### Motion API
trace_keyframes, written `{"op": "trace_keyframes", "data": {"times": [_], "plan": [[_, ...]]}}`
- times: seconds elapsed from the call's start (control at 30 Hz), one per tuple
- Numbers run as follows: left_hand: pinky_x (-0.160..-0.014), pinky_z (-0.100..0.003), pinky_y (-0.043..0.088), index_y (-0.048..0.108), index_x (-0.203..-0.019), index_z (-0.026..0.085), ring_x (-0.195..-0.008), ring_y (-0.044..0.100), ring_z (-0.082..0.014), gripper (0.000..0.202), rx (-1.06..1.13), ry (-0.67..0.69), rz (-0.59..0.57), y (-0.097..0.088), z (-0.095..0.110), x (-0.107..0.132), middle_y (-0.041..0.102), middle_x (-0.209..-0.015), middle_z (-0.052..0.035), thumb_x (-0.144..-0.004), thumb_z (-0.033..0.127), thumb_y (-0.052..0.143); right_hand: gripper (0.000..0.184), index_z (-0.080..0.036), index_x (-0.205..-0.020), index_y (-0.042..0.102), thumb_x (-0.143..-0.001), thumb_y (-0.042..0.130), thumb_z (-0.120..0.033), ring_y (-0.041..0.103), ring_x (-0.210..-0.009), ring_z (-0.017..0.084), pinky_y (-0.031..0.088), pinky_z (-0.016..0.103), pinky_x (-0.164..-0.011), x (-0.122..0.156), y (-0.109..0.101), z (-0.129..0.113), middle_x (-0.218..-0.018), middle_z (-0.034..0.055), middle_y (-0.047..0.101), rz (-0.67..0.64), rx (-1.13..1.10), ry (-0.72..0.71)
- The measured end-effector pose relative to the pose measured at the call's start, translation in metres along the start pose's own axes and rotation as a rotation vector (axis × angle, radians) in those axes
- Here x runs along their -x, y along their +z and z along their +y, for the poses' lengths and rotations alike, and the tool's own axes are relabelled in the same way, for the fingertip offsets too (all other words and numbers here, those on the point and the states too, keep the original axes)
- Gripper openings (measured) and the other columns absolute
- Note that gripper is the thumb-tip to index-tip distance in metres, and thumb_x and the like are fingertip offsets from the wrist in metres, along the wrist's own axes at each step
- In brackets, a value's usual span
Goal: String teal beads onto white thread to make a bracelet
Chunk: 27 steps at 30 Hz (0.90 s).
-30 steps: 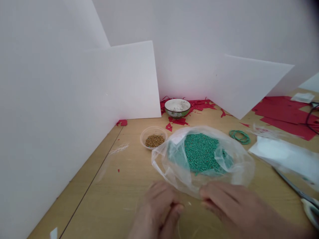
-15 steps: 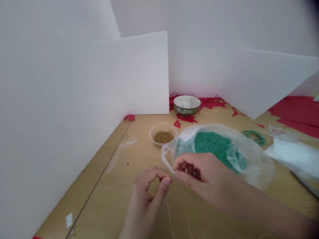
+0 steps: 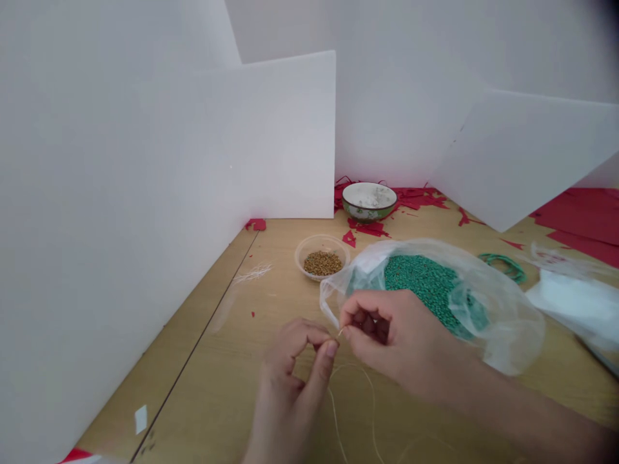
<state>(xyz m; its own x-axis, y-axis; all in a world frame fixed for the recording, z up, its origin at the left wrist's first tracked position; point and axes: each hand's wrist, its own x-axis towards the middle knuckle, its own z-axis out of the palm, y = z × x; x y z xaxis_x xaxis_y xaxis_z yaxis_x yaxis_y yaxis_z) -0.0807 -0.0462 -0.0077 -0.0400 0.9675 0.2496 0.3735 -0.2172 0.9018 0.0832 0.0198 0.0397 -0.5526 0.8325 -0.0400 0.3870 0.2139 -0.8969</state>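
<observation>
Tub [image 3: 322, 236] w/ brown seeds [image 3: 323, 263], bag [image 3: 507, 325] w/ green beads [image 3: 420, 283]; L hand [image 3: 290, 377], R hand [image 3: 387, 338] grips pinch thread [image 3: 373, 403].

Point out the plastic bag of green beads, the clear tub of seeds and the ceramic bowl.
Plastic bag [image 3: 512, 328]: head view, on its right side.
Clear tub [image 3: 309, 243]: head view, on its rim.
Ceramic bowl [image 3: 368, 214]: head view, on its outer wall.
</observation>
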Motion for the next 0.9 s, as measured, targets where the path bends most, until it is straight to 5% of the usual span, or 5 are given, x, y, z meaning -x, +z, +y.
{"op": "trace_keyframes", "data": {"times": [0.33, 0.5, 0.7, 0.8, 0.9], "plan": [[-0.075, -0.025, 0.045, 0.061, -0.075, 0.018, -0.078, 0.058, -0.0155, 0.017, 0.393, -0.171, 0.123, -0.003, -0.001, 0.002, 0.062, -0.076, -0.0022, -0.088, 0.028, 0.061, 0.008, -0.019, -0.076, 0.055, -0.081, 0.052, -0.014, 0.045, -0.057, 0.007, 0.035, 0.018, -0.05, -0.017, 0.013, 0.003, -0.064, -0.0053, 0.051, 0.061, -0.049, -0.097], [-0.072, -0.023, 0.044, 0.062, -0.073, 0.019, -0.075, 0.055, -0.0146, 0.017, 0.448, -0.141, 0.243, -0.001, 0.002, 0.006, 0.058, -0.072, -0.0012, -0.087, 0.029, 0.061, 0.011, -0.016, -0.083, 0.057, -0.086, 0.047, -0.016, 0.049, -0.06, 0.006, 0.036, 0.018, -0.055, -0.066, 0.018, 0.001, -0.068, -0.0045, 0.058, 0.092, 0.39, -0.32], [-0.072, -0.026, 0.044, 0.062, -0.074, 0.018, -0.075, 0.058, -0.016, 0.018, 0.343, -0.133, 0.091, 0.004, 0.011, 0.016, 0.062, -0.075, -0.0031, -0.089, 0.028, 0.059, 0.03, -0.011, -0.095, 0.063, -0.093, 0.034, -0.009, 0.059, -0.084, 0.014, 0.038, 0.024, -0.07, -0.125, 0.039, -0.01, -0.092, 0.0062, 0.064, 0.071, 0.726, -0.511], [-0.073, -0.025, 0.045, 0.063, -0.075, 0.019, -0.076, 0.058, -0.0161, 0.017, 0.319, -0.126, 0.117, -0.001, 0.008, 0.017, 0.062, -0.076, -0.0028, -0.089, 0.028, 0.059, 0.023, -0.015, -0.101, 0.064, -0.096, 0.041, -0.015, 0.058, -0.085, 0.017, 0.038, 0.027, -0.072, -0.125, 0.031, -0.01, -0.093, 0.0081, 0.066, 0.066, 0.775, -0.561], [-0.075, -0.023, 0.046, 0.065, -0.079, 0.021, -0.081, 0.058, -0.0151, 0.01, 0.327, -0.129, 0.194, -0.012, -0.001, 0.019, 0.063, -0.079, -0.0017, -0.087, 0.026, 0.062, 0.038, -0.011, -0.087, 0.065, -0.101, 0.037, -0.034, 0.055, -0.08, 0.019, 0.037, 0.03, -0.072, -0.099, 0.01, -0.007, -0.08, 0.0094, 0.064, 0.131, 0.775, -0.505]]}}
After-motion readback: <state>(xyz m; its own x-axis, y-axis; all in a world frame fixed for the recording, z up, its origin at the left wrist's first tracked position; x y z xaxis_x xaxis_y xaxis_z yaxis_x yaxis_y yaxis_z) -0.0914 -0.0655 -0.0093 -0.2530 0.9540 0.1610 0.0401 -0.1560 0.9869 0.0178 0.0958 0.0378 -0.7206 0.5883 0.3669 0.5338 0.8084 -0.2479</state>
